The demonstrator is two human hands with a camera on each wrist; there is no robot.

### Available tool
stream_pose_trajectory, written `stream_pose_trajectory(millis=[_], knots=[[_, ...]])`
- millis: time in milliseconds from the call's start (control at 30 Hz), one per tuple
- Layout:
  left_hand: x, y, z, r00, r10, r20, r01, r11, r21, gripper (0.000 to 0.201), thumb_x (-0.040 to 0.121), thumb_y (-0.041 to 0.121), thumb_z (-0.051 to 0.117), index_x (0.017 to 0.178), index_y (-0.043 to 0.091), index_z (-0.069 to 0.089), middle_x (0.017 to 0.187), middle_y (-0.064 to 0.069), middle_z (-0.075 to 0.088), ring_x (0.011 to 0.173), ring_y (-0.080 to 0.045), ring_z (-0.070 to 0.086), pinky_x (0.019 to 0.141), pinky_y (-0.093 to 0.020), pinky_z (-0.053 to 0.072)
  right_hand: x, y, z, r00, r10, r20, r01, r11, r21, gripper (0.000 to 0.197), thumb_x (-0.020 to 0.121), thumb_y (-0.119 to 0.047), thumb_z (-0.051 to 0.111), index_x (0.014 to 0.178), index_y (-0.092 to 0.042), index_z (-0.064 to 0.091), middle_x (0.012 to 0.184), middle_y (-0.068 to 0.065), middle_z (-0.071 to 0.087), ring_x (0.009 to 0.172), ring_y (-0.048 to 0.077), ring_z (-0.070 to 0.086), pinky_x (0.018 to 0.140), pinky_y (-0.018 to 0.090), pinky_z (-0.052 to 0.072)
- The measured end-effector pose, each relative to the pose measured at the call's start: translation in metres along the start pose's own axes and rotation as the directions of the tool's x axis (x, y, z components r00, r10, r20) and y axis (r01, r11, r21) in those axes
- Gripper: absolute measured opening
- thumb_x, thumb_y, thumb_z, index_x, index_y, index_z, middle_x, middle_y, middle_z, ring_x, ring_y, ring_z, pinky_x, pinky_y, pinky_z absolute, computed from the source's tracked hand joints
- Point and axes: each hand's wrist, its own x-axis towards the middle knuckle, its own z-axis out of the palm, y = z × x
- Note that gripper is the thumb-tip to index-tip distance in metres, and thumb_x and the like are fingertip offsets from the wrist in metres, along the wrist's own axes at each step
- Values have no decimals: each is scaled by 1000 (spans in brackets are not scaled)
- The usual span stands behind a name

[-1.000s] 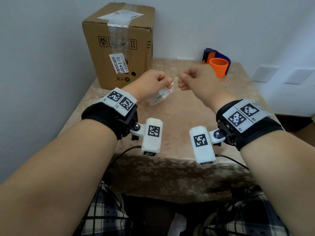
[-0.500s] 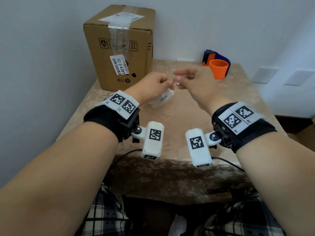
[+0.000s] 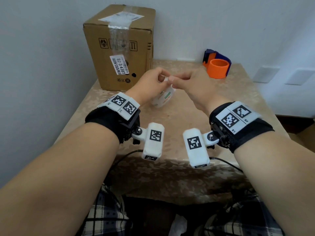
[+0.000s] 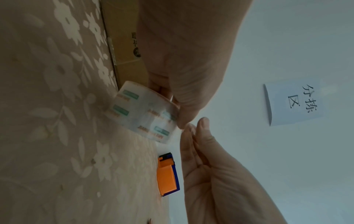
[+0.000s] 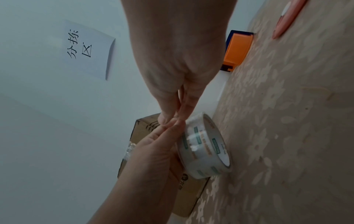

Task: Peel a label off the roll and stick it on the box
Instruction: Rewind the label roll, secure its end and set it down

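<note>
A roll [image 3: 162,97] of clear film printed in green and orange hangs above the table, and my left hand [image 3: 165,80] grips it by its top rim. In the left wrist view the roll [image 4: 141,115] hangs below my curled fingers [image 4: 182,84]. My right hand [image 3: 175,77] meets the left at the roll's top. In the right wrist view its thumb and forefinger [image 5: 172,119] pinch the roll's [image 5: 205,148] free end. The pinched piece itself is hidden. The cardboard box [image 3: 119,48] stands at the back left, taped, with a printed label on its front.
An orange and blue tape dispenser [image 3: 217,67] sits at the table's back right. The flowered tablecloth [image 3: 170,133] hangs over the near edge. A paper note [image 4: 295,104] is stuck on the wall. Walls close the table's left and back sides.
My right hand has moved left until its fingertips meet the left hand. The short strip stretched between the hands a second ago no longer shows. The roll hangs slightly lower.
</note>
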Motion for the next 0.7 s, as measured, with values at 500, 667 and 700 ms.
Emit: stream_pose_trajectory(millis=[500,667,700], knots=[[-2,1,-7,998,-11,66,21,990,-140,22,84,1,55,96,19,61,95,-3,62,84,-12,59,74,-22,48,6,8,-2,988,10,-156,-4,999,35,15,91,0,53,103,-8,53,75,6,60,63,11,59,57,12,54],[-3,0,-6,998,-20,51,29,983,-180,22,84,4,58,100,19,59,85,4,66,82,-10,62,78,-26,48,9,10,0,994,-6,-108,1,999,-52,24,89,0,54,111,0,63,89,6,63,75,13,61,75,19,55],[-4,0,-6,999,-18,51,27,982,-185,21,84,5,59,101,18,58,84,5,66,80,-9,62,77,-25,48,9,10,-1,996,-11,-89,5,998,-66,28,88,-2,58,115,0,62,95,6,62,82,13,60,74,15,53]])
